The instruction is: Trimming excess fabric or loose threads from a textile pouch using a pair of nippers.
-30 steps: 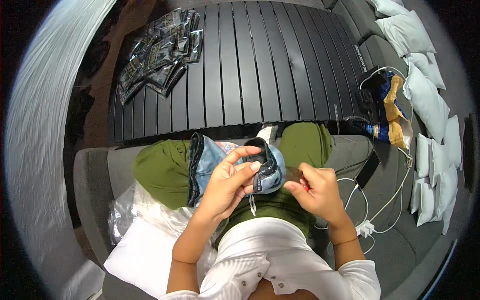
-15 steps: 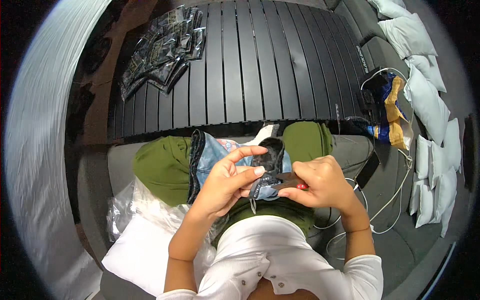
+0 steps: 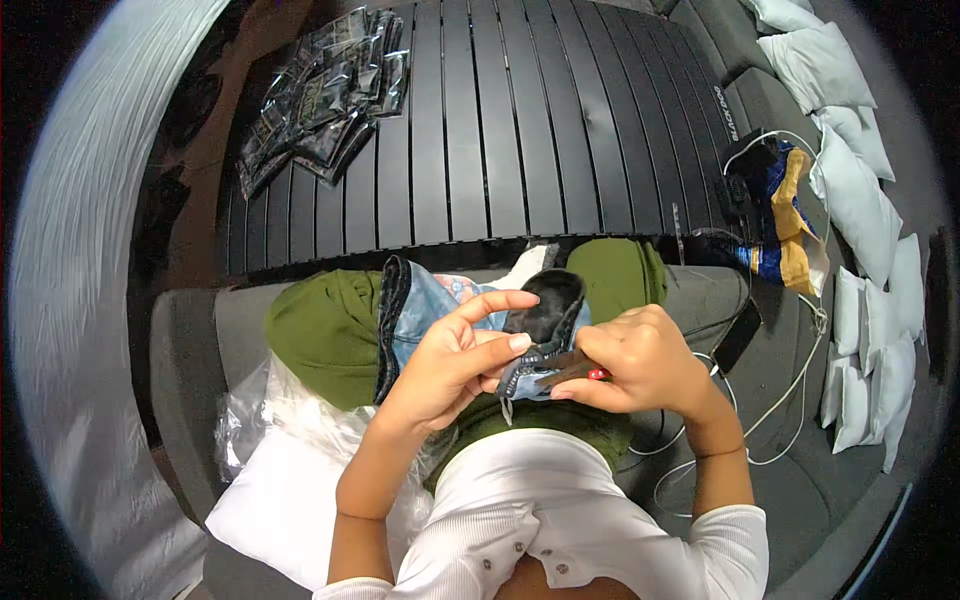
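Note:
Across my lap lies a light-blue cloth piece [image 3: 412, 308] with a pink pattern and dark, fluffy lining at its openings; its exact kind is unclear. My left hand [image 3: 455, 360] grips its near part, thumb and index finger apart beside the dark-lined opening [image 3: 545, 305]. The other left fingers are partly hidden. A dark cord or strap [image 3: 508, 380] hangs at the near edge. My right hand [image 3: 630, 362] is closed on a dark, flat, blade-like tool [image 3: 562, 370] with a small red part, its tip against the cloth by the strap.
Ahead stands a black slatted table [image 3: 480, 130], with several dark glossy packets [image 3: 325, 110] at its far left. A white pillow [image 3: 285, 505] and clear plastic [image 3: 255, 415] lie left of me. To the right are cables [image 3: 790, 400], a phone [image 3: 738, 335], a blue-and-yellow bag [image 3: 795, 225] and several white cushions [image 3: 825, 70].
The dark-lined opening has spread wider and leans further right. My right hand and its tool have shifted slightly toward me. My left hand has hardly moved.

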Motion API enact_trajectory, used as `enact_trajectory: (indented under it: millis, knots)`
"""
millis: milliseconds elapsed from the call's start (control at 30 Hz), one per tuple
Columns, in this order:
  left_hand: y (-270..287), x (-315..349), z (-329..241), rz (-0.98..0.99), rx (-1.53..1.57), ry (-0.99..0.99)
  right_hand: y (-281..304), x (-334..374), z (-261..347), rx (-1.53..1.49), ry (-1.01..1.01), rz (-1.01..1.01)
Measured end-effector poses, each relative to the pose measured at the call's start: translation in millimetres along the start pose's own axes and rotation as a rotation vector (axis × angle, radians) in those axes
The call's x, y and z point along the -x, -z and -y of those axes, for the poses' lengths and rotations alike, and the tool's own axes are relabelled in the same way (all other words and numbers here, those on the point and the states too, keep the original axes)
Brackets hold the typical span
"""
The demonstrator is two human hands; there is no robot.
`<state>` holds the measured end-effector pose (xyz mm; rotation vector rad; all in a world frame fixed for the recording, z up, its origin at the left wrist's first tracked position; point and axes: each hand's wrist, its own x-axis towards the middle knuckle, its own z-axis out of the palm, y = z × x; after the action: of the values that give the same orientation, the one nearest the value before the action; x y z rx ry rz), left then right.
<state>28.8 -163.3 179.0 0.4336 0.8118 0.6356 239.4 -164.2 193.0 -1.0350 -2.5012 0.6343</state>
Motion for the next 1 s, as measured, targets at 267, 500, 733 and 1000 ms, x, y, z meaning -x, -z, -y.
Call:
enact_trajectory:
  millis: [267, 500, 733, 1000]
  knots:
    - [0.1, -0.4, 0.2, 0.004, -0.011, -0.018, 0.5, 1.7, 2.3, 0.06, -0.005, -0.025]
    - [-4.8, 0.8, 0.0, -0.026, -0.053, -0.022, 0.6, 6.2, -2.6, 0.046, -0.02, -0.013]
    - [-5.4, 1.7, -1.2, -0.037, -0.072, -0.017, 4.0, 5.2, 0.3, 0.036, -0.029, 0.013]
    - [-6.0, 1.7, 0.2, -0.012, -0.041, -0.03, -1.2, 5.9, 1.1, 0.044, -0.004, -0.004]
